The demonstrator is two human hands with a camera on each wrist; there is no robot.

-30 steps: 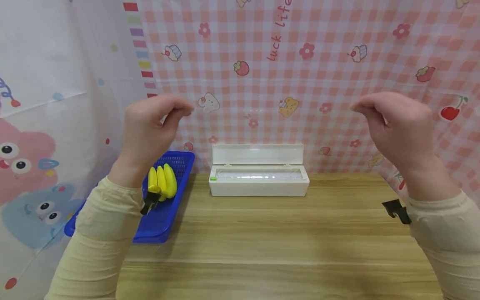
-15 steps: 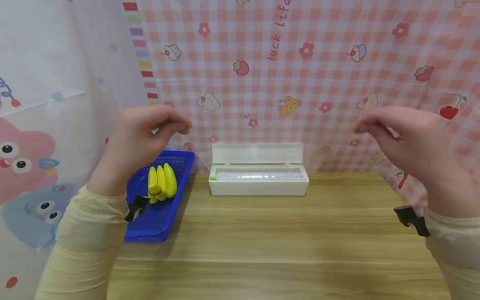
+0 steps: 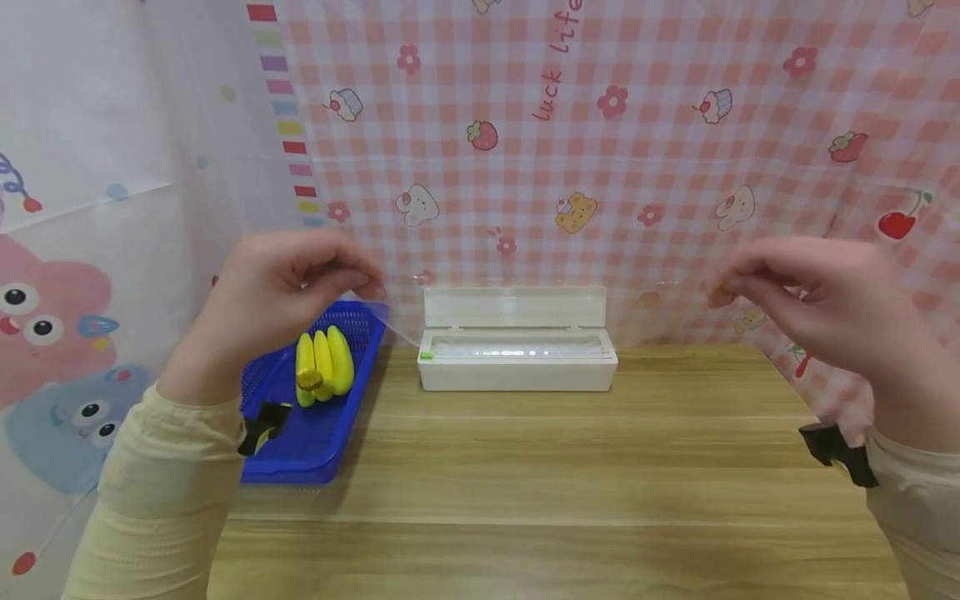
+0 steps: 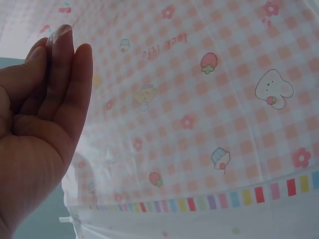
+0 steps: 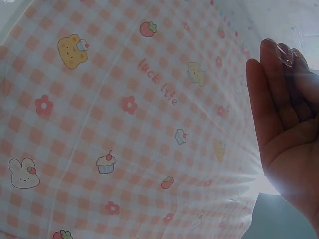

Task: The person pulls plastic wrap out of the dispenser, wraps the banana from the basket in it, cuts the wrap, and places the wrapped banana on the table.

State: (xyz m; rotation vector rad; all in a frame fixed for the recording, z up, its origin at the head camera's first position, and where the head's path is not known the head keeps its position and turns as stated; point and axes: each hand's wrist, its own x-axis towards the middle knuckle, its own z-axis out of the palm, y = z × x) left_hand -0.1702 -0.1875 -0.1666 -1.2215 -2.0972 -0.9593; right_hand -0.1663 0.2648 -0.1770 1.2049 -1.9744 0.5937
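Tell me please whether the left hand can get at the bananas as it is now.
Probably not right away: the left hand pinches clear film and seems occupied. Otherwise, the bananas lie uncovered in the blue basket.

The box (image 3: 517, 377) stands on the far part of the table (image 3: 562, 483), before the curtain (image 3: 517, 167). Left of it lies the basket (image 3: 311, 467), bananas (image 3: 324, 364) inside. Between left hand (image 3: 288, 279) and right hand (image 3: 817, 292) spans film (image 3: 510, 280).

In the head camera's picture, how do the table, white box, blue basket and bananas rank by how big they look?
1. Table
2. White box and blue basket: too close to rank, since the left sleeve hides part of the basket
3. Bananas
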